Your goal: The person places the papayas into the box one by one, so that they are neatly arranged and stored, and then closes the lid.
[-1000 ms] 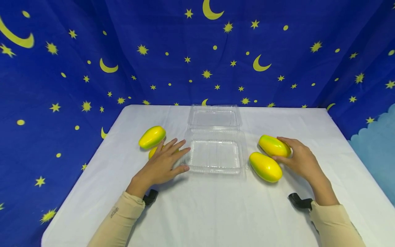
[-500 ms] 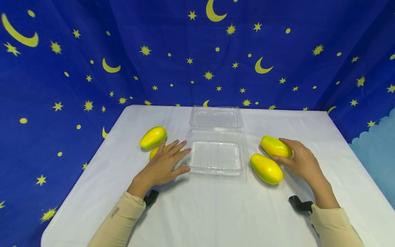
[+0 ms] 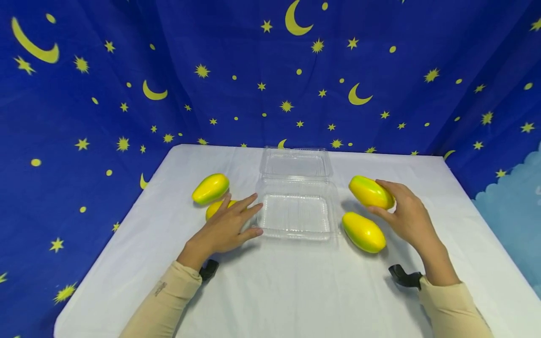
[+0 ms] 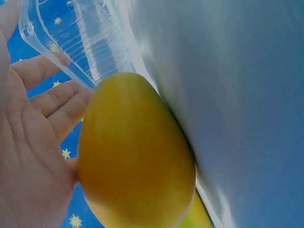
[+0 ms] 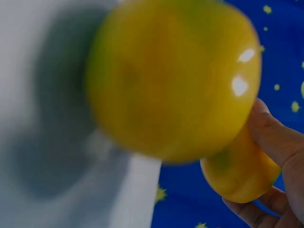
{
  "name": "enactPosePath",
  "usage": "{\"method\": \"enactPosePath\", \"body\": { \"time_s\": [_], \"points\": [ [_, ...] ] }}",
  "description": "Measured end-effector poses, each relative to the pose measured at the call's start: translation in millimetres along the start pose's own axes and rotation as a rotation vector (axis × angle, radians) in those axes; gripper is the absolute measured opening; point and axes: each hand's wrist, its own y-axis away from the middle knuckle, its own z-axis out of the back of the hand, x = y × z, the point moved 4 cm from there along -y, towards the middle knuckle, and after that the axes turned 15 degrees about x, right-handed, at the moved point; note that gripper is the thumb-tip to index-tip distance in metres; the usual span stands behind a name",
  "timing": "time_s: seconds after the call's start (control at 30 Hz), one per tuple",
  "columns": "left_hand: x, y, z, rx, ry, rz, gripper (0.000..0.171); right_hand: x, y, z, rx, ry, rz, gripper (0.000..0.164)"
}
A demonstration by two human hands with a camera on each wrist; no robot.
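My right hand (image 3: 407, 213) grips a shiny yellow-green papaya (image 3: 369, 191) between thumb and fingers, raised off the table with its shadow below. In the right wrist view this held papaya (image 5: 242, 171) shows behind a nearer papaya (image 5: 171, 80). That second right-hand papaya (image 3: 363, 232) lies on the white cloth just in front. My left hand (image 3: 224, 230), fingers spread, hovers over a papaya (image 3: 214, 209) that it partly hides. Farther back on the left rests another papaya (image 3: 210, 188). Between the hands, a clear plastic clamshell box (image 3: 297, 234) lies with its lid folded back.
The table (image 3: 291, 291) wears a white cloth. A blue curtain (image 3: 236, 56) with yellow moons and stars hangs behind it and along both sides. Black wrist mounts (image 3: 405, 276) stick out from the cuffs.
My right hand has lifted its papaya off the cloth and moved it slightly left and away from me. The left hand stays almost still. The head view has shifted a little.
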Motion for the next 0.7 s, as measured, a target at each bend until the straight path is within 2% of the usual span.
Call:
{"method": "enactPosePath", "body": {
  "time_s": [0.13,0.37,0.7],
  "points": [
    [-0.8,0.0,0.6,0.012,0.010,0.003,0.073,20.8,-2.2,2.9,-0.012,-0.010,0.021,0.076],
    [0.2,1.9,1.4,-0.006,-0.023,0.008,0.073,56.2,-14.5,2.0,-0.024,-0.019,0.099,0.074],
    [0.9,2.8,-0.1,-0.009,-0.031,0.007,0.075,79.6,-32.2,-6.2,-0.026,-0.108,0.176,0.072]
  ]
}}
